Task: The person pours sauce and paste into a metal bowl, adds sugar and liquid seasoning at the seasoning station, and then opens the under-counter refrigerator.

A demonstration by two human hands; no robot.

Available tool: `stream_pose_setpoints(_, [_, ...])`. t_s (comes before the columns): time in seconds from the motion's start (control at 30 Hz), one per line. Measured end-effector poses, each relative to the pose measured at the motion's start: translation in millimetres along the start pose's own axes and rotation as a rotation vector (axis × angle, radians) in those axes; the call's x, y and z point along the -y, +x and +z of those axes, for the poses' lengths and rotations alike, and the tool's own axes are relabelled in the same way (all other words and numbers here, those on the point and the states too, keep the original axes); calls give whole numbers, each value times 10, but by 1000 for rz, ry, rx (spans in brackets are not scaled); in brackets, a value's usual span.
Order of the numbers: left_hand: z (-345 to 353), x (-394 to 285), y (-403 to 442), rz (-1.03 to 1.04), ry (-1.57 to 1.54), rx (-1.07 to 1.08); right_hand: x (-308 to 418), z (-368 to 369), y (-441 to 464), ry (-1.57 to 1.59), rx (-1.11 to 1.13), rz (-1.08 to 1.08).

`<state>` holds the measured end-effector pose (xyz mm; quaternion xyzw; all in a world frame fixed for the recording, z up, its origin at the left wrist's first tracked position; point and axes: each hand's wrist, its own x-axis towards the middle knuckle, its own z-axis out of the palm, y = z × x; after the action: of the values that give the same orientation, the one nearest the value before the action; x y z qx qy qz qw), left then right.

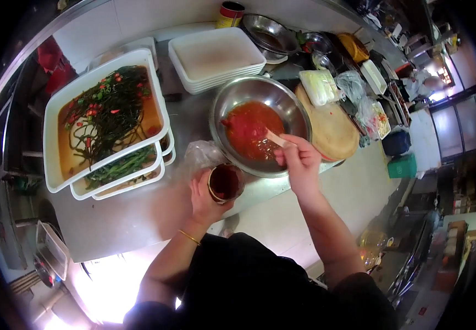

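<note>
A steel bowl [298, 110] holds orange-red liquid with a bright red mass in it. My right hand [299, 159] grips a pale flat stick [275, 138] over the bowl's near right side, its tip at the red mass. Below the bowl's left side, my left hand [206, 201] is wrapped round an open jar [226, 183], whose inside looks dark red. Crumpled clear plastic [201, 153] lies just behind the jar. To the left, a white tray [49, 137] holds dark green strands and chopped red pieces in brown liquid.
More white trays [158, 165] sit under the left one. Stacked white trays [216, 52] stand behind the bowl. At the right are a round wooden board [334, 129], a wrapped white package [319, 88] and plastic bags [351, 85]. The steel table's front edge runs before me.
</note>
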<state>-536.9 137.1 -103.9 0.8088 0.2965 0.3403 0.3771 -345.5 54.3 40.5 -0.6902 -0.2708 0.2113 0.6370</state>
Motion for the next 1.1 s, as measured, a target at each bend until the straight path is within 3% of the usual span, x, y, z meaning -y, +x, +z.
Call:
stream_pose_setpoints(0.07, [21, -30, -8, -9, 7, -30, -346, 138, 314, -706, 52, -793])
stream_pose_setpoints(0.13, [-1, -37, -6, -8, 3, -1, -876, 209, 564, -1139, 292, -892])
stream_pose_setpoints(0.3, [-61, -6, -71, -3, -14, -18, -933, 262, 682, -1161, 219, -967])
stream_pose_setpoints(0.4, [-49, -7, -3, -31, -32, -20, -747, 233, 677, -1000, 113, -952])
stream_pose_setpoints(0.53, [-67, -62, -40, -91, 2, 41, -1035, 90, 701, -975, 146, -813])
stream_pose_setpoints(0.67, [-26, -77, -8, -93, -6, 13, -973, -15, 663, 172, -137, 135])
stream_pose_setpoints(0.73, [-47, -108, 31, -101, -78, 43, -785, -150, 595, 408, -224, 357])
stream_pose_setpoints(0.83, [-105, -197, 155, -157, -138, 132, -575, -345, 363, 539, -105, 434])
stream_pose_setpoints(0.93, [-73, -206, 130, -141, -68, 101, -258, -365, -71, 203, 46, 300])
stream_pose_setpoints(1.0, [-75, -190, 105, -104, -26, 91, -216, -375, -350, -18, 273, 72])
stream_pose_setpoints(1.03, [-103, -175, 91, -91, -23, 116, -224, -375, -422, -305, 414, -216])
stream_pose_setpoints(1.1, [-116, -135, 56, -44, -13, 124, -118, -205, -502, -705, 570, -583])
